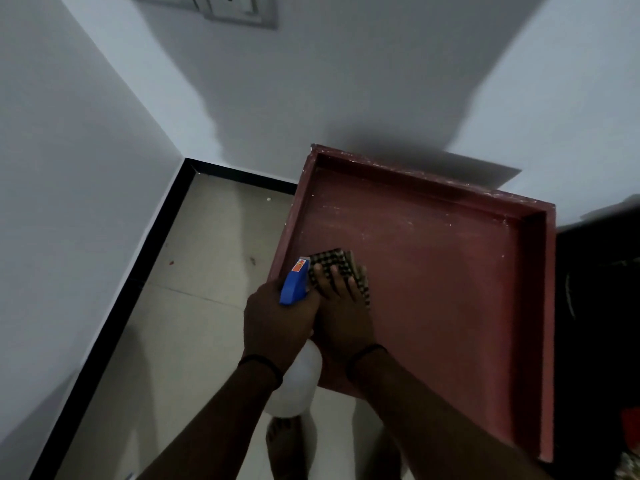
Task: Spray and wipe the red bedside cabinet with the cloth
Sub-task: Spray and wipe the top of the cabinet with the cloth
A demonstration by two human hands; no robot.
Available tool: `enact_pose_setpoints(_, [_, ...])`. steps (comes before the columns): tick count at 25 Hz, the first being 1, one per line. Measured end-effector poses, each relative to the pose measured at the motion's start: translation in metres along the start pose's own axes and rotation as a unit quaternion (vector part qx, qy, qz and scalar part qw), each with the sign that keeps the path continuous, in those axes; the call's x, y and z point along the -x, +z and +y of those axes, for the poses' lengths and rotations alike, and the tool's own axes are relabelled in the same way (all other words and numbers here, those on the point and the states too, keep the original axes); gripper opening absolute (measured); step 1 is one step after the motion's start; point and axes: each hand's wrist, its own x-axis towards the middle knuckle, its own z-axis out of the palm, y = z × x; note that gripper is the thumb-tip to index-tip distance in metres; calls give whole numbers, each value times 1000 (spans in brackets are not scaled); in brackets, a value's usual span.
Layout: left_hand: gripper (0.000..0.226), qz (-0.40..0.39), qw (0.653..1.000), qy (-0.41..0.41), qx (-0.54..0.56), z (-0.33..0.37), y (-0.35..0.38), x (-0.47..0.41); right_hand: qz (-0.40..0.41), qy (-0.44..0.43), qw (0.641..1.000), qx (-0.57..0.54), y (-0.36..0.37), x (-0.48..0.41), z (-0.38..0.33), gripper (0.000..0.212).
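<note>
The red bedside cabinet [433, 271] fills the right half of the view; its top is a shallow tray with a raised rim and pale dusty specks. My right hand [341, 306] presses a folded checked cloth [341, 266] flat on the top near its left front edge, fingers straight over it. My left hand [277, 323] grips a spray bottle just left of the cabinet's edge; its blue trigger head [294, 284] points up and away, and its white body [298, 382] hangs below my wrist.
White walls meet in a corner at the left, with a black skirting [145, 258] along a beige tiled floor [207, 271]. A wall socket [235, 8] sits high up. Dark bedding [599, 323] borders the cabinet on the right. My bare foot [285, 445] stands below.
</note>
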Motion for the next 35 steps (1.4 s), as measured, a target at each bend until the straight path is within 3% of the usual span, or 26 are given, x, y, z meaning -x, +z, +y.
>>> enact_pose_setpoints(2, [29,-3,1000,3,9,-1,-1,0,36,10,999,34,-5,-26,5,67])
enact_pose_setpoints(5, [29,2,1000,17,-5,0,3,0,-33,53,998,21,-21,-70,6,63])
enact_pose_setpoints(12, [31,-59,998,27,-18,21,7,1,-33,21,999,-35,3,6,15,72])
enact_pose_setpoints(15, [28,-67,997,23,-16,18,8,-2,14,22,1000,14,-6,-34,22,64])
enact_pose_setpoints(18, [33,-64,997,23,-31,13,14,-5,6,79,997,2,-14,-64,33,62])
enact_pose_setpoints(23, [36,-85,996,21,-14,19,18,0,29,79,996,-18,16,22,43,64])
enact_pose_setpoints(28, [33,-90,995,42,-7,19,24,2,24,137,990,-11,-14,-38,59,62])
enact_pose_setpoints(31, [32,-85,996,34,4,17,25,4,42,151,987,-45,1,-10,57,67])
enact_pose_setpoints(35, [31,-95,995,30,17,22,26,9,36,137,990,-1,16,41,62,67])
